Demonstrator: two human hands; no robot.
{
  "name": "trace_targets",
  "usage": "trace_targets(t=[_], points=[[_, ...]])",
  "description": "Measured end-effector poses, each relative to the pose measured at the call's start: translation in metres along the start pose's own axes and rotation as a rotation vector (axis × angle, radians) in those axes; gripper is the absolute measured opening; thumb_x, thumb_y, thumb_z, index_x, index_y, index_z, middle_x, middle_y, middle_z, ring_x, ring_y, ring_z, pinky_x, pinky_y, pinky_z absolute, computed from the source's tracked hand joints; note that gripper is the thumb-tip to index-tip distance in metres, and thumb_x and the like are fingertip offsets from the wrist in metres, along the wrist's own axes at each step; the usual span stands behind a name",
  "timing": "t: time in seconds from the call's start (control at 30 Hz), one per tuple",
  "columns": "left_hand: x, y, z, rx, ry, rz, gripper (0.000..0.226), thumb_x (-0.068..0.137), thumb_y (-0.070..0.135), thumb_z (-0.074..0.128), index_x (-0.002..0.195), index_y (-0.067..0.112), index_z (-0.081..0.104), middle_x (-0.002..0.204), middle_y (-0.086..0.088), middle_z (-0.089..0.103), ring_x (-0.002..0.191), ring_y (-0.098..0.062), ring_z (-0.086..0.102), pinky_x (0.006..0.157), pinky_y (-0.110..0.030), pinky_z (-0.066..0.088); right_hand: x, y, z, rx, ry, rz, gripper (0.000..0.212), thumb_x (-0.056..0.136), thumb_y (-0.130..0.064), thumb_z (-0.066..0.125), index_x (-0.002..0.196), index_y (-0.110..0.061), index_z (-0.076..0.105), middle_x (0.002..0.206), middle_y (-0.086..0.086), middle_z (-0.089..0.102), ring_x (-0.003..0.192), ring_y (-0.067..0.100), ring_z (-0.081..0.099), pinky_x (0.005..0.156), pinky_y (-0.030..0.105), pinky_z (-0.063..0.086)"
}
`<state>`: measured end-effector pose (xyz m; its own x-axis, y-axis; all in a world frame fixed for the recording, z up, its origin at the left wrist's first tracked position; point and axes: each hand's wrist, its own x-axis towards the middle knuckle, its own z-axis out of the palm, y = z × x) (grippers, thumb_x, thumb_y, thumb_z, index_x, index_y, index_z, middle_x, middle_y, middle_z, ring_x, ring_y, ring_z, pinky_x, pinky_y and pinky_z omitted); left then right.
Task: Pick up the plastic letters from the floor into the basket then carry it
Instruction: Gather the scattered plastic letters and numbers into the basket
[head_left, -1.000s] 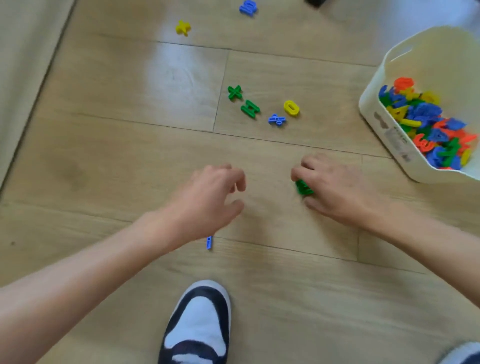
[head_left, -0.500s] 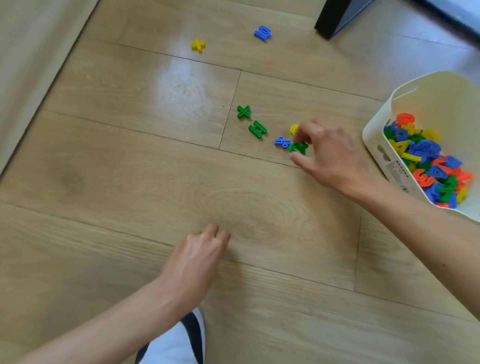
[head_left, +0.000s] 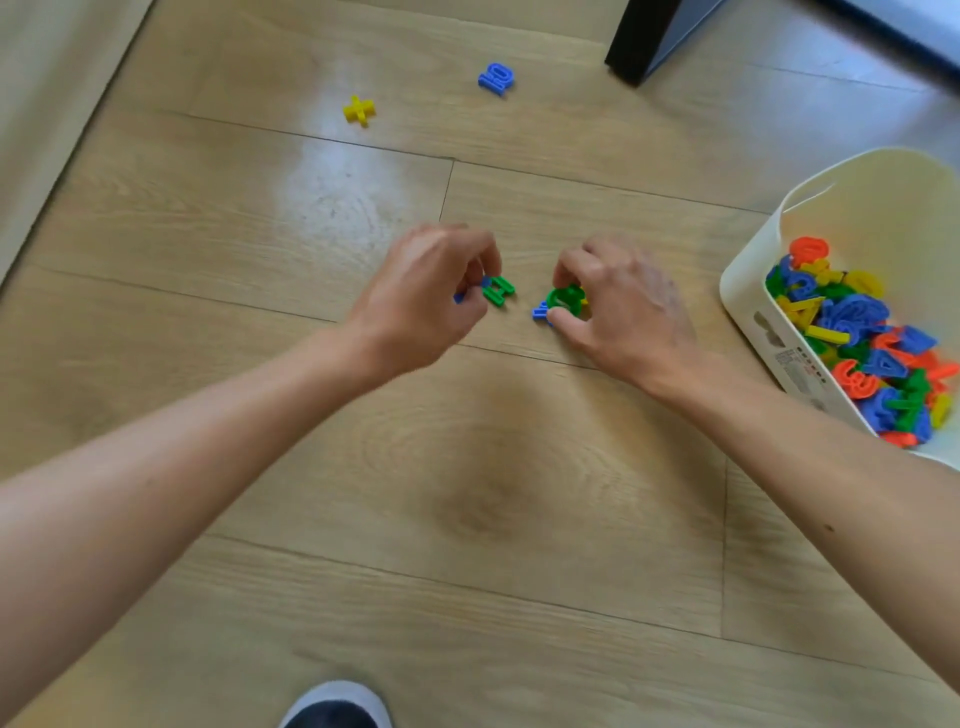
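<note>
Wood floor (head_left: 208, 218), light and shiny near the top. Left hand (head_left: 426, 296) low over the planks, fingers pinched on a green H (head_left: 498, 291), with a bit of blue (head_left: 459, 297) tucked under the same fingers. Right hand (head_left: 618, 312) just beside, curled tight around a green round piece (head_left: 566, 300), a blue piece (head_left: 540, 313) touching the thumb tip. White basket (head_left: 748, 291) at the right edge, full of red, blue, yellow and green letters. Farther up, well apart, a yellow cross (head_left: 358, 110) and a blue 10 (head_left: 496, 79) lying flat. Dark furniture leg (head_left: 644, 41) at the top. Shoe tip (head_left: 336, 706) at the bottom.
</note>
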<state>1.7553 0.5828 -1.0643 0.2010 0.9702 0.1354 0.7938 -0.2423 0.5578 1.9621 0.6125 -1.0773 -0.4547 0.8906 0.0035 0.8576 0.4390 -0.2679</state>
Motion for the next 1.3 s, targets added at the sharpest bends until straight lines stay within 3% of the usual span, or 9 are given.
trace_targets(t=[0.27,0.37,0.43,0.5,0.63,0.8,1.03,1.17,1.3], points=[[0.047,-0.039,0.017,0.064,-0.133,0.070,0.020,0.078,0.002,0.059,0.094,0.008,0.069,0.081,-0.004,0.062,0.069,-0.014,0.052,0.069,-0.038,0.051,0.000,0.003,0.011,0.005,0.039,0.013,0.026,0.082,-0.040,0.067,0.096,-0.018,0.062,0.102,0.003,0.056,0.100,0.025,0.052,0.082,0.038,0.042],[0.046,-0.048,0.013,0.115,-0.069,0.029,0.026,0.083,0.012,0.060,0.109,0.013,0.066,0.102,-0.004,0.058,0.093,-0.019,0.054,0.081,-0.034,0.049,-0.001,0.002,0.010,0.009,0.043,0.063,0.043,0.078,-0.051,0.068,0.107,-0.020,0.061,0.111,0.004,0.050,0.105,0.023,0.050,0.081,0.039,0.048],[0.044,-0.055,0.011,0.195,-0.112,0.019,0.037,0.087,0.022,0.061,0.123,0.017,0.060,0.119,-0.003,0.051,0.111,-0.019,0.045,0.087,-0.031,0.045,0.000,0.001,0.010,-0.006,0.000,0.093,0.050,0.076,-0.052,0.069,0.116,-0.023,0.059,0.116,0.003,0.048,0.109,0.022,0.049,0.076,0.037,0.047],[0.041,-0.059,0.011,0.227,-0.197,0.044,0.044,0.088,0.031,0.063,0.131,0.020,0.057,0.126,-0.001,0.048,0.116,-0.019,0.041,0.091,-0.031,0.045,0.001,0.000,0.011,0.010,-0.035,0.107,0.048,0.080,-0.047,0.069,0.120,-0.025,0.058,0.118,0.002,0.047,0.110,0.022,0.049,0.071,0.035,0.044],[0.037,-0.057,0.010,0.221,-0.287,0.136,0.038,0.090,0.030,0.065,0.127,0.021,0.061,0.124,-0.001,0.050,0.111,-0.017,0.044,0.095,-0.033,0.044,0.002,-0.003,0.012,0.059,-0.078,0.084,0.037,0.087,-0.034,0.067,0.123,-0.026,0.061,0.115,0.002,0.050,0.106,0.023,0.054,0.076,0.041,0.053],[0.028,-0.057,0.010,0.240,-0.288,0.190,0.025,0.091,0.021,0.065,0.116,0.022,0.066,0.117,-0.002,0.051,0.102,-0.016,0.046,0.087,-0.033,0.046,0.005,-0.002,0.012,0.070,-0.086,0.054,0.022,0.090,-0.025,0.067,0.110,-0.020,0.068,0.106,0.005,0.050,0.097,0.021,0.052,0.076,0.037,0.049],[0.023,-0.057,0.012,0.202,-0.236,0.142,0.014,0.092,0.018,0.060,0.104,0.019,0.067,0.108,-0.003,0.050,0.099,-0.019,0.049,0.085,-0.032,0.044,0.012,-0.001,0.011,0.123,-0.088,0.075,0.023,0.087,-0.027,0.068,0.110,-0.020,0.068,0.102,0.006,0.048,0.091,0.020,0.049,0.074,0.030,0.039],[0.019,-0.061,0.012,0.214,-0.215,0.126,0.015,0.091,0.018,0.060,0.105,0.017,0.064,0.107,-0.004,0.050,0.098,-0.021,0.048,0.082,-0.033,0.043,0.018,-0.008,0.014,0.105,-0.123,0.066,0.021,0.086,-0.031,0.069,0.106,-0.023,0.065,0.101,0.006,0.047,0.095,0.025,0.051,0.078,0.040,0.051],[0.016,-0.063,0.010,0.204,-0.188,0.127,0.010,0.090,0.017,0.061,0.099,0.016,0.064,0.108,-0.002,0.049,0.098,-0.018,0.047,0.079,-0.028,0.037,0.019,-0.010,0.016,0.117,-0.141,0.080,0.019,0.087,-0.033,0.068,0.104,-0.024,0.065,0.101,0.006,0.048,0.095,0.025,0.051,0.079,0.042,0.051]])
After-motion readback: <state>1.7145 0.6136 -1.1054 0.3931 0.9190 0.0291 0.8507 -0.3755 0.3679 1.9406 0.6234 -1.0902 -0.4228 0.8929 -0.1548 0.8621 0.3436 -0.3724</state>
